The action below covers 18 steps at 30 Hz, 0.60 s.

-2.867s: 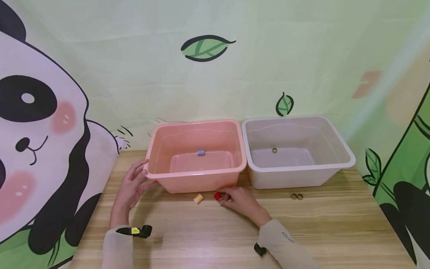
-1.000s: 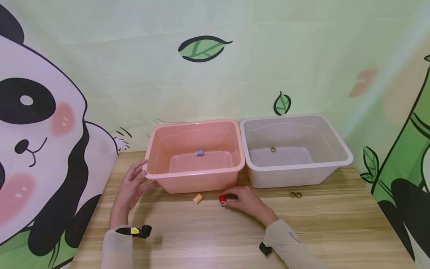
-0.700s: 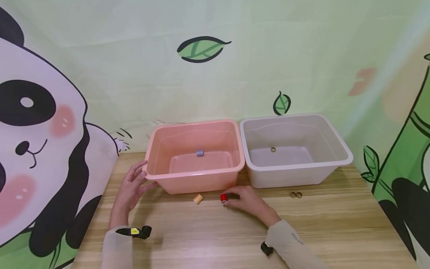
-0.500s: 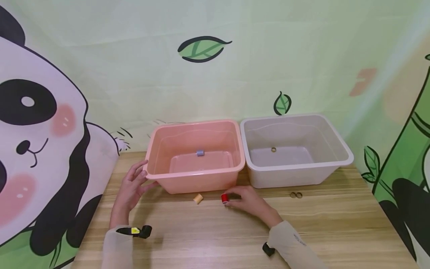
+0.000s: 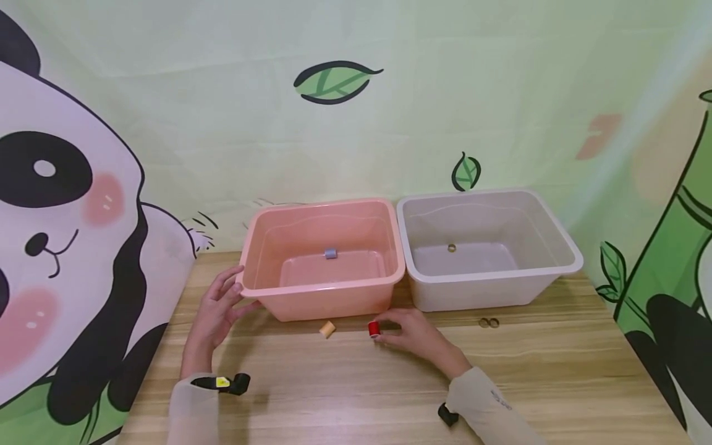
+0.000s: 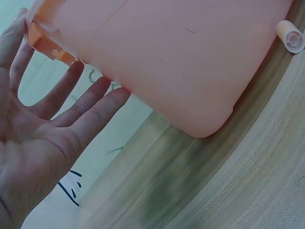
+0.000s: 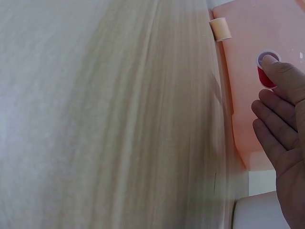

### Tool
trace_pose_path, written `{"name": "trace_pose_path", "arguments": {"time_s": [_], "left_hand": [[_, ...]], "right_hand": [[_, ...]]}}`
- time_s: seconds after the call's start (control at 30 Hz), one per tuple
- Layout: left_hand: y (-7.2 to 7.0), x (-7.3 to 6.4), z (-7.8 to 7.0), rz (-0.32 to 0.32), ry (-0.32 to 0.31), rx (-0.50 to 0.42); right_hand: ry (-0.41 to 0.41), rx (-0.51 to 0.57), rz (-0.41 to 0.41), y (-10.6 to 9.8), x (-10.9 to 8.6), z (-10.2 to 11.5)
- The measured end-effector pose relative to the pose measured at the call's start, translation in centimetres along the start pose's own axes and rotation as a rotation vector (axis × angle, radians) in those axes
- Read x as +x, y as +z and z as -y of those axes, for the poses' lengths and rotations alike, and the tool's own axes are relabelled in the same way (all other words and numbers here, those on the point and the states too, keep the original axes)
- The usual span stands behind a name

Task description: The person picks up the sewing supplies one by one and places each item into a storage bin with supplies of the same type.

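Note:
My right hand (image 5: 414,334) pinches a red thread spool (image 5: 374,329) between thumb and fingertips, in front of the pink basin (image 5: 328,303). In the right wrist view the thumb presses the pale end of the red spool (image 7: 267,78), while the other fingers stretch out below it. A peach thread spool (image 5: 327,329) lies on its side on the table, left of the red one. At the basin's left rim my left hand (image 5: 216,312) rests its fingers, which look fairly straight in the left wrist view. A blue thread spool (image 5: 330,253) lies inside the pink basin.
A grey basin (image 5: 495,290) stands right beside the pink one and has a small gold ring (image 5: 452,248) inside. Two similar rings (image 5: 489,322) lie on the wooden table (image 5: 334,395) before it. A printed cloth (image 5: 250,142) hangs behind.
The red spool, tilted in my right hand at first, now stands more upright and has moved slightly right. My left hand stays at the pink basin's rim.

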State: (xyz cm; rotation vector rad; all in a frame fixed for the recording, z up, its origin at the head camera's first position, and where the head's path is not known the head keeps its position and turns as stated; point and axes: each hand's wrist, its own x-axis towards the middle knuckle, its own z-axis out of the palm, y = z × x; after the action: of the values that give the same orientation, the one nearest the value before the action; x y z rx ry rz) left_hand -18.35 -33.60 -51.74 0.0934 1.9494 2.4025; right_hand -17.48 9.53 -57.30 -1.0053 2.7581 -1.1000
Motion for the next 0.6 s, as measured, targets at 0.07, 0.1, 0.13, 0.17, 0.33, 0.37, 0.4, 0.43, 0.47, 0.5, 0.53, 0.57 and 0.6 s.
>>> {"name": "trace_pose_path", "arguments": {"time_s": [0.07,0.1,0.13,0.17,0.33,0.37,0.4,0.43,0.47,0.5,0.53,0.57,0.6], "left_hand": [[0.0,0.1,0.0,-0.001,-0.003,0.001],[0.0,0.2,0.0,0.001,-0.004,0.001],[0.0,0.2,0.0,0.004,-0.005,0.004],[0.0,0.3,-0.1,0.008,-0.005,0.006],[-0.2,0.6,-0.4,0.041,0.01,0.005],[-0.3,0.7,-0.4,0.047,0.012,0.005],[-0.4,0.7,-0.4,0.052,0.014,0.004],[-0.5,0.7,-0.5,0.052,0.017,0.001],[-0.6,0.7,-0.5,0.054,0.019,-0.003],[-0.6,0.6,-0.5,0.054,0.02,-0.009],[-0.7,0.6,-0.4,0.052,0.019,-0.01],[-0.8,0.5,-0.4,0.049,0.017,-0.014],[-0.8,0.5,-0.4,0.047,0.016,-0.02]], "right_hand": [[-0.004,-0.002,-0.005,-0.1,0.0,0.1],[-0.011,-0.004,-0.01,-0.1,-0.1,0.2],[-0.017,-0.002,-0.016,-0.2,0.0,0.3],[-0.023,-0.001,-0.021,-0.3,0.0,0.4],[-0.046,0.005,-0.038,-0.8,0.1,0.9],[-0.047,0.007,-0.038,-0.9,0.2,1.0],[-0.047,0.008,-0.037,-1.0,0.2,1.2],[-0.051,0.012,-0.037,-1.1,0.2,1.3],[-0.054,0.013,-0.034,-1.2,0.3,1.5],[-0.055,0.013,-0.031,-1.3,0.3,1.6],[-0.056,0.014,-0.026,-1.4,0.3,1.8],[-0.057,0.013,-0.023,-1.5,0.3,1.9],[-0.059,0.009,-0.02,-1.6,0.2,2.1]]}}
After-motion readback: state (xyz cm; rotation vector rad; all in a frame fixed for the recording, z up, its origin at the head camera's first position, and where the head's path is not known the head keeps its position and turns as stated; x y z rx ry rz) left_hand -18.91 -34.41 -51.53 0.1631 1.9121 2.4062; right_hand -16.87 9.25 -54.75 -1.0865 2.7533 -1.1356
